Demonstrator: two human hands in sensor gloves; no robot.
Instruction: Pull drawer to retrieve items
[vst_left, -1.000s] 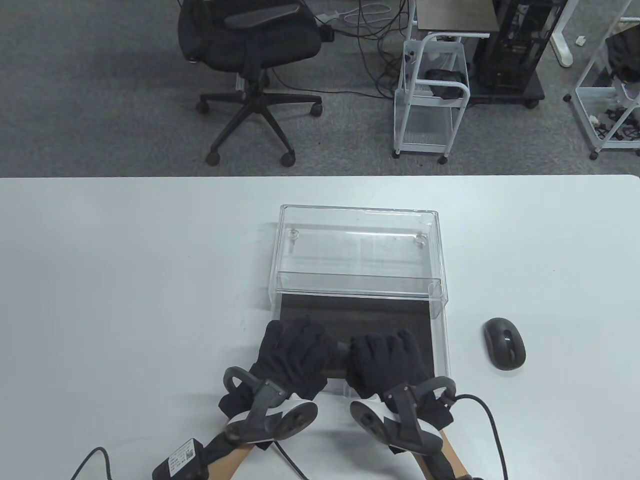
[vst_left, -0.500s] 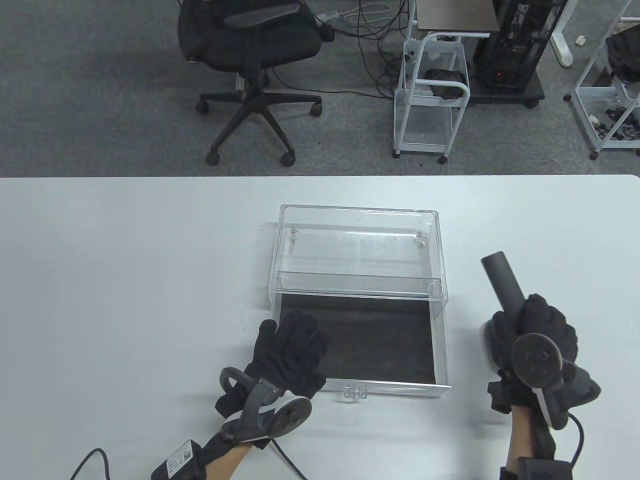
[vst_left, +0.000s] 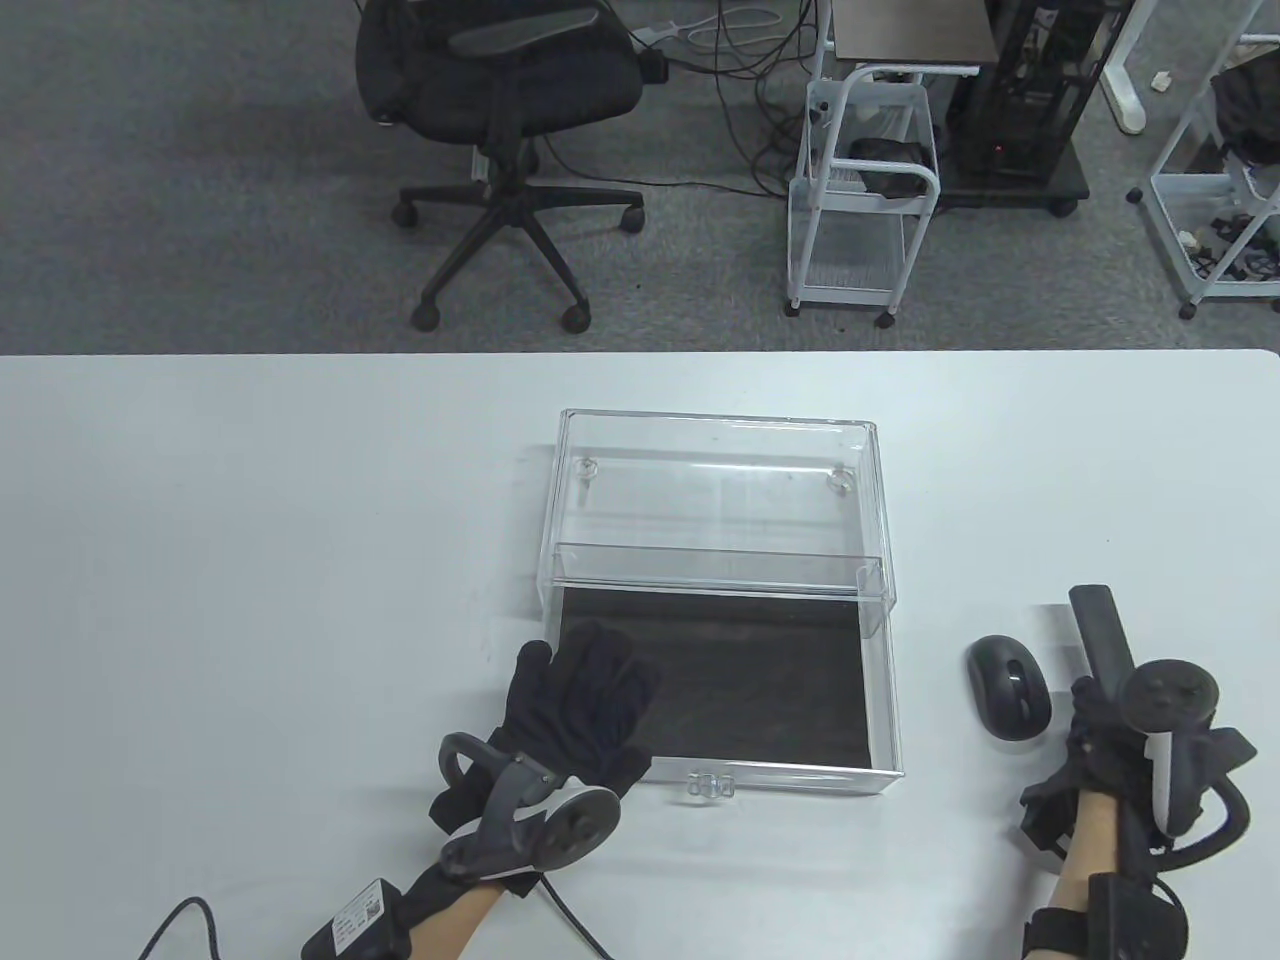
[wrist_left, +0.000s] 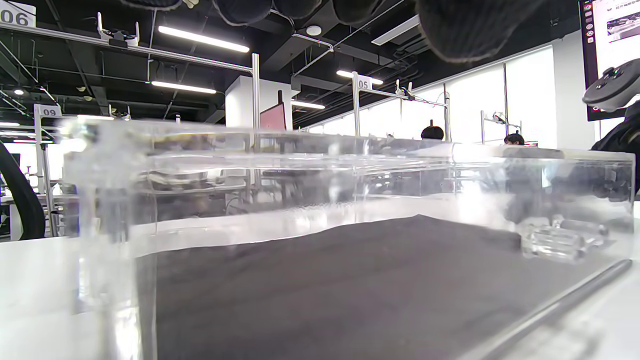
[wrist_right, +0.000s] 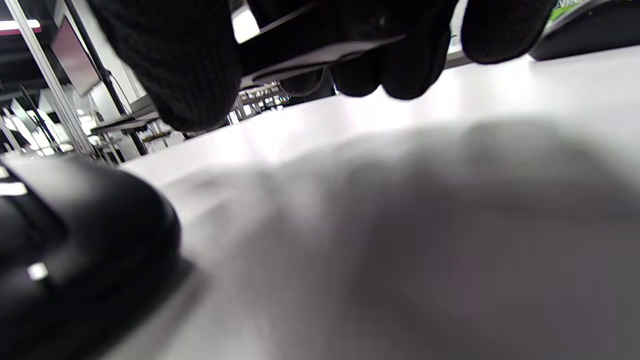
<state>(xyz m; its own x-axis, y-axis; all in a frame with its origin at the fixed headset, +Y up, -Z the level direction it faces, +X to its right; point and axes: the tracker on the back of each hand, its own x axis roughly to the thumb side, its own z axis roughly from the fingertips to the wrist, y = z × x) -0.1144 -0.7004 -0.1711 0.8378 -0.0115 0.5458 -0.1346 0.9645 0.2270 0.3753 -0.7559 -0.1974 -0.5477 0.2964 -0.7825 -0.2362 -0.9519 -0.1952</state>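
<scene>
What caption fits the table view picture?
Left hand rests on open clear drawer; right hand holds a dark bar beside mouse.

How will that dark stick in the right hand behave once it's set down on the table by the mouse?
The dark stick juts straight from the right hand without sagging, so it is probably rigid. In the right wrist view it looks flat-sided, so it should lie still rather than roll. The white table looks smooth, so it may slide towards the mouse if nudged.

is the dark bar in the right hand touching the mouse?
Apart. Table view: white tabletop shows between the dark bar, gripped in the right hand, and the mouse to its left.
</scene>
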